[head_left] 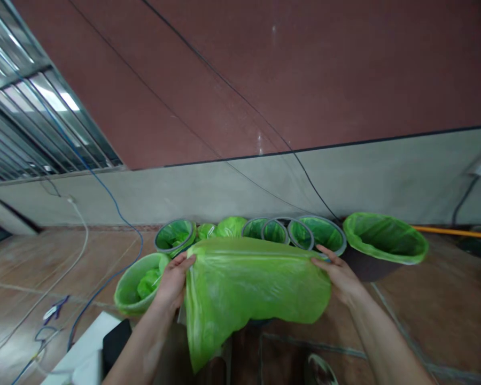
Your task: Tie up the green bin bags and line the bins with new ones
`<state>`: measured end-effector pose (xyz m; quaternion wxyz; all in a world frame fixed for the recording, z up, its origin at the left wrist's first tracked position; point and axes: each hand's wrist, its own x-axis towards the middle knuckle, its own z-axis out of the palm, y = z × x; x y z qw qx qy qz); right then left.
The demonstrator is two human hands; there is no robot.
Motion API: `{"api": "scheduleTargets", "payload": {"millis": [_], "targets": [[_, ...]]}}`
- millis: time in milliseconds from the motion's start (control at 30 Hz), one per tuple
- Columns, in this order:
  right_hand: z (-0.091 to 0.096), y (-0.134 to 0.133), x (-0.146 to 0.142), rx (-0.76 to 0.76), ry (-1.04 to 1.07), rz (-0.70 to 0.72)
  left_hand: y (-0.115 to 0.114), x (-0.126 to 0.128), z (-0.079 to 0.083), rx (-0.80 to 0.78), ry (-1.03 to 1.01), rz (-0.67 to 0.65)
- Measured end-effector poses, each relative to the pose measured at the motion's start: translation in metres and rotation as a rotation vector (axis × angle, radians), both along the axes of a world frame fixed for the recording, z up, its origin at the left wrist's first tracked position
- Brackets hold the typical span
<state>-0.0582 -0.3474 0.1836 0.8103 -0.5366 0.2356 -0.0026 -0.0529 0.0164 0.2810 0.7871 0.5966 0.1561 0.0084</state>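
Note:
A green plastic bin liner (256, 283) hangs stretched out sideways between my two hands, its lower edge drooping. My left hand (175, 279) pinches its upper left corner, thumb and fingers closed on the film. At the upper right corner, my right hand (339, 271) grips the film in the same way. Behind the liner stands a row of bins lined with green bags, among them a lined bin (174, 236) and a larger dark lined bin (371, 267) at the right. Near my left hand is another lined bin (124, 286) with crumpled green film inside.
Behind the bins runs a red and grey wall (224, 187). A blue cable (118, 208) and a white cable (84, 235) trail over the tiled floor. A white box-like object (84, 347) stands at lower left. A yellow pole (457, 231) lies at right.

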Motion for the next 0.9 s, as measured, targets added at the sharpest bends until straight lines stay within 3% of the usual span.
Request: {"api": "scheduleTargets", "payload": {"millis": [300, 500, 600, 700, 800, 900], "targets": [[-0.004, -0.022, 0.0, -0.117, -0.086, 0.113, 0.008, 0.001, 0.001, 0.034, -0.035, 0.127], [0.007, -0.018, -0.007, -0.167, -0.171, 0.324, 0.016, -0.003, 0.01, 0.096, -0.121, -0.036], [0.002, -0.019, -0.006, -0.259, -0.191, 0.364, 0.022, -0.001, 0.013, 0.278, -0.143, -0.126], [-0.009, -0.023, -0.001, -0.409, -0.211, 0.392, 0.028, 0.001, 0.013, 0.573, -0.172, -0.126], [-0.022, -0.028, 0.004, -0.693, -0.215, 0.433, 0.032, 0.004, 0.009, 0.874, -0.271, -0.059], [-0.032, -0.033, 0.007, -1.005, -0.163, 0.368, 0.035, 0.005, 0.005, 1.037, -0.354, 0.0]]}}
